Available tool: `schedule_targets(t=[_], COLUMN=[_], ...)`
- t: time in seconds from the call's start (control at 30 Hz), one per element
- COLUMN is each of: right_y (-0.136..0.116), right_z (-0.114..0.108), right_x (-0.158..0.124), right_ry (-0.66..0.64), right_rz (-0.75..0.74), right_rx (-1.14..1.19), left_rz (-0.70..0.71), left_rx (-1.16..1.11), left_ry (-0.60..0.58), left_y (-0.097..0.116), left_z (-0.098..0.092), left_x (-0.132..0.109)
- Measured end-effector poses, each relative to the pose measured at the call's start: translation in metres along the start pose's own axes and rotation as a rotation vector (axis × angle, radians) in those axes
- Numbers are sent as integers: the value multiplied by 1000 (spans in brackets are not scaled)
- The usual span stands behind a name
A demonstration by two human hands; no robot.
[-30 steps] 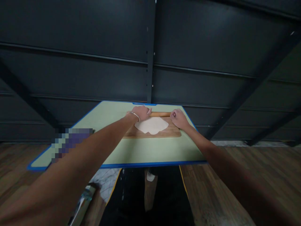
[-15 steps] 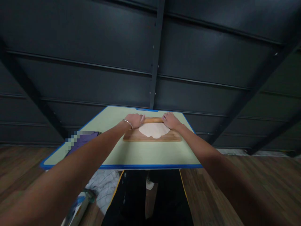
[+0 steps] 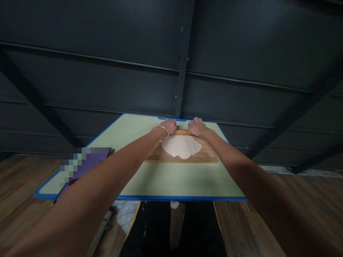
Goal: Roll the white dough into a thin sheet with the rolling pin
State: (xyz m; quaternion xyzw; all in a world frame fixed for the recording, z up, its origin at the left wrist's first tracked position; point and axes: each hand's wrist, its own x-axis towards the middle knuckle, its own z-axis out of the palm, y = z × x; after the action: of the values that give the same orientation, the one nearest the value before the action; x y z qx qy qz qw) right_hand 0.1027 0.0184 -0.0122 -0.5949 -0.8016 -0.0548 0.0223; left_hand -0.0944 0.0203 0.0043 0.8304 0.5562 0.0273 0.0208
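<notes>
A wooden rolling pin (image 3: 183, 132) lies crosswise at the far edge of a flat white sheet of dough (image 3: 181, 145). My left hand (image 3: 169, 125), with a silver bangle at the wrist, is closed round the pin's left end. The right end is in the grip of my right hand (image 3: 197, 126), its fingers curled over. Under the dough is a wooden board (image 3: 209, 157), whose left part is partly hidden by my left forearm. The dough has a wavy near edge.
The board rests on a pale green table (image 3: 182, 182) with a blue rim. On its left side lies a purple item (image 3: 92, 162), partly blurred out. A dark panelled wall (image 3: 134, 85) stands behind the table, and a wooden floor (image 3: 316, 203) shows around it.
Both hands have moved closer together on the rolling pin, and less of the pin shows between them. More of the dough is uncovered in front of it. The camera view has shifted slightly.
</notes>
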Motion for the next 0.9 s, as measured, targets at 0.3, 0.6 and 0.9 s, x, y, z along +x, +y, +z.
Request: schedule_targets(t=[0.3,0.6,0.9], right_y=[1,-7,-6], right_z=[-10,15,14], right_x=[37,65,70], right_ry=[-151,46,153], right_rz=[-205,-127,-93], right_rx=[-14,88,71], left_rz=[25,-22,-129], left_rx=[-53,91,-62], left_ry=[-49,-210,-80], left_y=[-9,-7,-16], left_z=[4,-10,7], left_x=[17,44,64])
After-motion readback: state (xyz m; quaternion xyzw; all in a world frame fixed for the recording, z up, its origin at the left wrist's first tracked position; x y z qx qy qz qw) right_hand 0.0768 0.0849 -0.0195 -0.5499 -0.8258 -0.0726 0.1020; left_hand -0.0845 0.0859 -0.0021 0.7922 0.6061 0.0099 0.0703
